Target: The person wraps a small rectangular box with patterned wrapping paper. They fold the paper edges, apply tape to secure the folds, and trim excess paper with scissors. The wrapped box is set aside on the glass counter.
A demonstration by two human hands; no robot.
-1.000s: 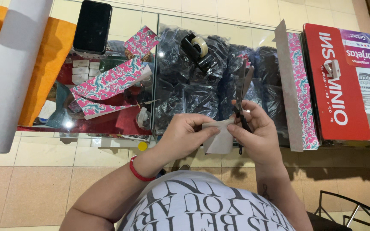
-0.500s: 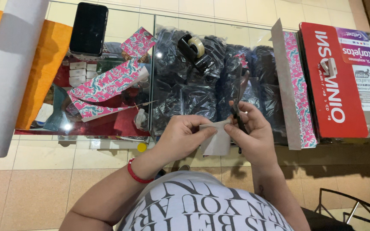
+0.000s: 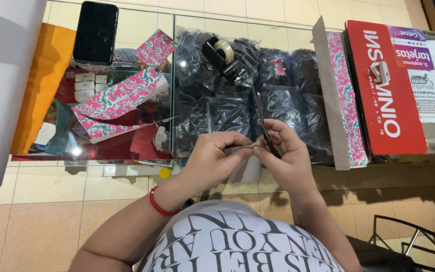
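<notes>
On the glass counter [image 3: 288,30] lie a black phone [image 3: 95,32], a tape holder [image 3: 222,55], pink patterned paper strips [image 3: 119,98], a big white roll [image 3: 1,85], and a red box [image 3: 386,85].

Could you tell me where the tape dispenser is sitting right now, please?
In the head view, the tape dispenser sits on the glass counter at top centre, above the hands, between the black phone and the patterned paper strip.
</notes>
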